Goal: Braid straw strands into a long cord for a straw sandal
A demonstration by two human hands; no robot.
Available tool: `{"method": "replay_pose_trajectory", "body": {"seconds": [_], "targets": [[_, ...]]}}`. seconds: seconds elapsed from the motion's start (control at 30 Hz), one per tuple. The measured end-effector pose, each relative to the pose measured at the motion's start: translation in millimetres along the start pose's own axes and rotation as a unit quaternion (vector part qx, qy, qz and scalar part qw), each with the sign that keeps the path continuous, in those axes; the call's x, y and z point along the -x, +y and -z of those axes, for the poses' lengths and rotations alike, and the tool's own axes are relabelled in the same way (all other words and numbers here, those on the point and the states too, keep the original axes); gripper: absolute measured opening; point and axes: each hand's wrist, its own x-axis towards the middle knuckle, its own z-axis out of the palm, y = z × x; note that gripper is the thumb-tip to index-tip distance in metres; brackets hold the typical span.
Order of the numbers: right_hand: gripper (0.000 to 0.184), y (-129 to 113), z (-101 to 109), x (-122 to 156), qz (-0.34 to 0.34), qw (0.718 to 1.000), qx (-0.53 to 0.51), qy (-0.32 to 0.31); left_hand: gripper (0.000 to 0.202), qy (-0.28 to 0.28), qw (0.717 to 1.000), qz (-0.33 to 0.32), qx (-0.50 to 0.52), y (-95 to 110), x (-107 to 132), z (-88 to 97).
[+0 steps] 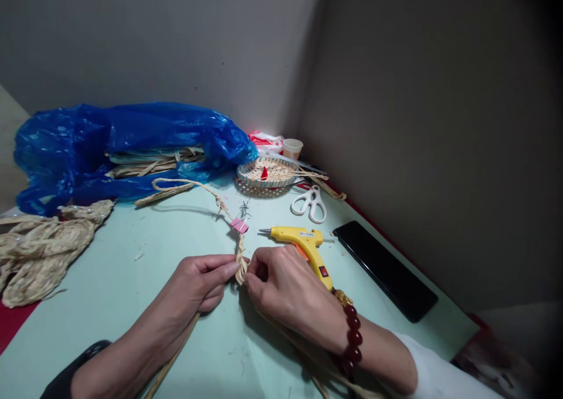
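Pinching a straw braid [240,263] between thumb and bent fingers of the left hand [206,280]; gripping its lower end between curled thumb and fingers of the right hand [288,287]. Holding it over the pale green surface [114,270], on the near side of its pink binder clip [239,226], beside a yellow glue gun [294,234].

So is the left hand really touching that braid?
Touching: the head view shows the left hand with its thumb tip against the pale braid, below the pink clip, no gap between them.
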Motion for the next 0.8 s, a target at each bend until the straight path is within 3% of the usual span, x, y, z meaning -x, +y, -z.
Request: {"method": "replay_pose_trajectory", "body": {"seconds": [0.17,0.47,0.8], "targets": [[0.023,0.9,0.7,-2.7,0.002,0.999,0.033,0.002,0.037,0.003,1.000,0.003,-0.007,-0.1,-1.0,-0.2],[0.018,3.8,-1.2,-2.3,0.018,0.999,-0.004,-0.027,0.037,0.038,0.999,-0.002,-0.009,-0.9,-0.1,-2.9],[0.007,11.9,6.4,-1.5,0.059,0.996,-0.042,-0.043,0.021,0.044,0.999,-0.013,-0.005,-2.9,0.8,-0.5]]}}
